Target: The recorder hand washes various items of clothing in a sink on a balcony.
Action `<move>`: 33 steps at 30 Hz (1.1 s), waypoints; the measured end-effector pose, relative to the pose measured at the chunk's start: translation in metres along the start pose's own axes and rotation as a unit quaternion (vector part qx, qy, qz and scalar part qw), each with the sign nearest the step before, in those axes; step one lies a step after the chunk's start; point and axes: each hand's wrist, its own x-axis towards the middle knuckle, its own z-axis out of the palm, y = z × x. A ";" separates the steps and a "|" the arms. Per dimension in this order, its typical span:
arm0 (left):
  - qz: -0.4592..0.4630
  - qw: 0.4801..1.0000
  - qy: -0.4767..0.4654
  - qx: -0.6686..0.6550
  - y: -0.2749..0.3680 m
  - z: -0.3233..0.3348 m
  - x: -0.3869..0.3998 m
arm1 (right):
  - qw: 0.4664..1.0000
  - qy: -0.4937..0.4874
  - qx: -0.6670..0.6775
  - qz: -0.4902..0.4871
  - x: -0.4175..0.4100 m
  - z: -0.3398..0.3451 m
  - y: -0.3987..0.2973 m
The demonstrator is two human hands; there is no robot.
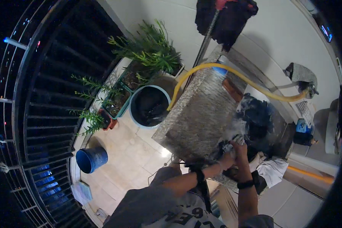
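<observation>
My left hand (227, 160) and my right hand (240, 150) are close together over the near right part of a ribbed stone washing slab (199, 116). Between them they grip a bunched, dark and pale cloth (226, 147), wet with suds. Just beyond my hands lies a heap of dark wet clothing (256, 116), with foam on it. A white cloth (273, 171) hangs over the slab's right edge, beside my right wrist. Farther up the slab rests a reddish-brown block (232, 90), perhaps a brush or soap.
A yellow hose (230, 69) arches from a wall tap (312, 89) over the slab to a light-blue-rimmed tub (149, 125) on the floor. Potted plants (156, 54), a dark blue bucket (91, 160) and a metal railing (50, 116) are at left. A dark garment (228, 25) hangs beyond.
</observation>
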 end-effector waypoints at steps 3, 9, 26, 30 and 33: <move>-0.193 0.941 -0.136 -0.244 0.054 -0.078 -0.032 | 0.964 -0.095 0.240 -0.065 -0.028 0.011 -0.030; -0.072 0.910 -0.018 -0.408 0.064 -0.241 -0.122 | 0.962 -0.121 0.245 0.011 -0.039 0.009 -0.013; -0.077 0.933 0.095 -0.339 0.037 -0.242 -0.103 | 0.846 0.084 -0.515 -0.109 0.064 -0.033 0.143; -0.095 0.940 0.015 -0.326 0.039 -0.172 -0.085 | 0.917 -0.028 -0.388 -0.094 0.056 -0.026 0.161; -0.094 0.955 -0.058 -0.275 0.021 -0.115 -0.062 | 0.912 0.073 -0.374 -0.151 0.005 -0.021 0.117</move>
